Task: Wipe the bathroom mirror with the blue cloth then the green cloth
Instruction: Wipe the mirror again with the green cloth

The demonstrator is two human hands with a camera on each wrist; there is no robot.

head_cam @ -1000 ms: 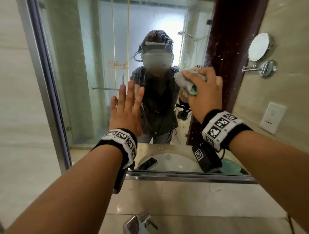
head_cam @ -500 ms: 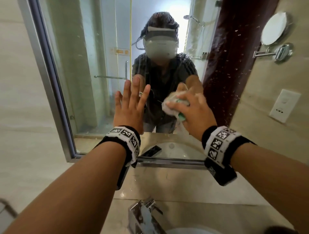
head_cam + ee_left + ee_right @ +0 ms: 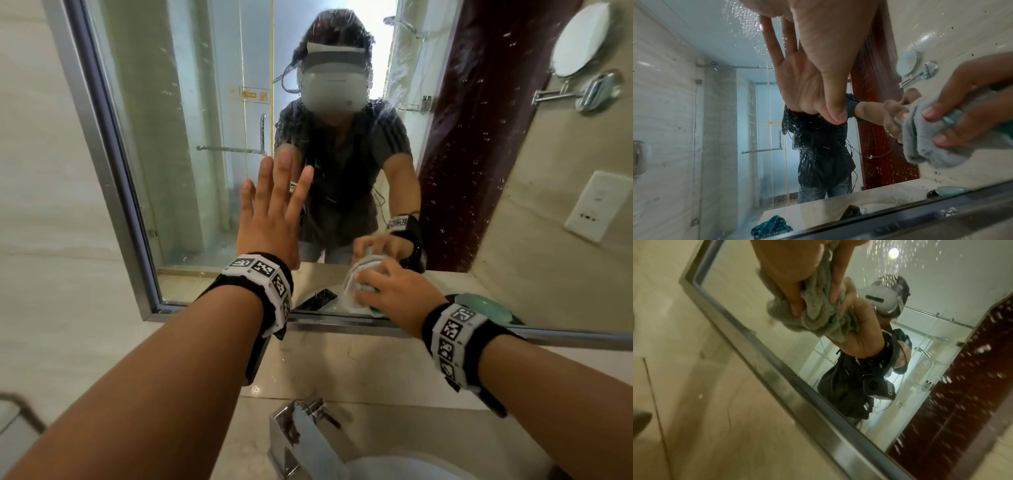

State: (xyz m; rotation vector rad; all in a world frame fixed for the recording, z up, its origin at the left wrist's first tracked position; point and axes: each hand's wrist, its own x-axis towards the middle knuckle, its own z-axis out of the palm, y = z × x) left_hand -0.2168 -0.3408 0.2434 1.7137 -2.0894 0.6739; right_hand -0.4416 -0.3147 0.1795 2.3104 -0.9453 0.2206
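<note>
The bathroom mirror (image 3: 205,137) fills the wall ahead, its glass speckled with droplets. My left hand (image 3: 274,219) lies flat on the glass with straight, spread fingers; in the left wrist view the left hand (image 3: 828,48) meets its own reflection. My right hand (image 3: 394,291) grips a bunched pale green-grey cloth (image 3: 352,291) and presses it on the glass just above the bottom frame (image 3: 777,369). The same cloth (image 3: 931,146) (image 3: 818,318) shows folded under curled fingers. A dark blue cloth shows only as a reflection (image 3: 772,227), lying on the counter.
A chrome tap (image 3: 308,435) and a white basin (image 3: 411,469) sit below my arms. A teal soap dish (image 3: 486,308) stands at the mirror's lower right. The glass reflects a phone (image 3: 317,299), a round wall mirror (image 3: 579,41) and a socket (image 3: 596,205).
My right hand has carried the cloth down the glass from upper right to the lower edge. The left hand has stayed flat on the mirror.
</note>
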